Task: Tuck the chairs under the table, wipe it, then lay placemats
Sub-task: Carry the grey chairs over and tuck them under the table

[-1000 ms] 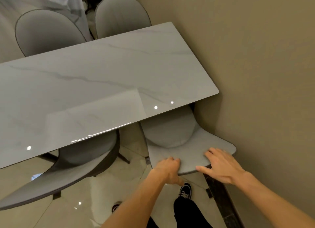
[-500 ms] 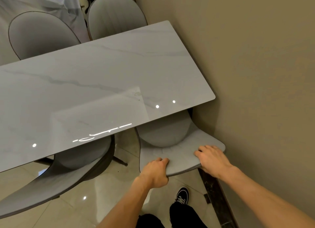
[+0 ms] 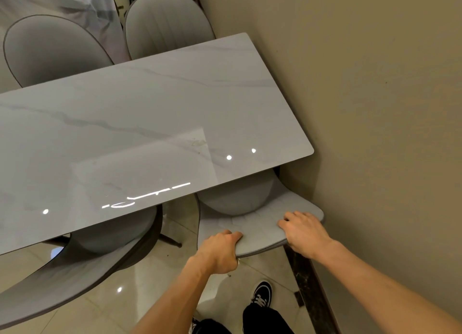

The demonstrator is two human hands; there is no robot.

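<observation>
A grey padded chair (image 3: 260, 216) stands at the near right corner of the marble table (image 3: 155, 123), its seat mostly under the top. My left hand (image 3: 220, 251) grips the top edge of its backrest on the left. My right hand (image 3: 303, 230) lies curled over the same edge on the right, close to the wall. A second grey chair (image 3: 82, 263) sits at the near left, its seat partly under the table. Two more chairs (image 3: 55, 51) (image 3: 167, 23) stand along the far side.
A beige wall (image 3: 375, 108) runs tight along the table's right end, with a dark skirting strip (image 3: 310, 283) below. The glossy tiled floor (image 3: 140, 291) and my shoes (image 3: 261, 296) show beneath. A plastic-covered object (image 3: 57, 1) stands behind the far chairs.
Both hands have pushed the right chair further under the table; its backrest sits closer to the table edge. My right hand has gone from flat and spread to curled over the backrest.
</observation>
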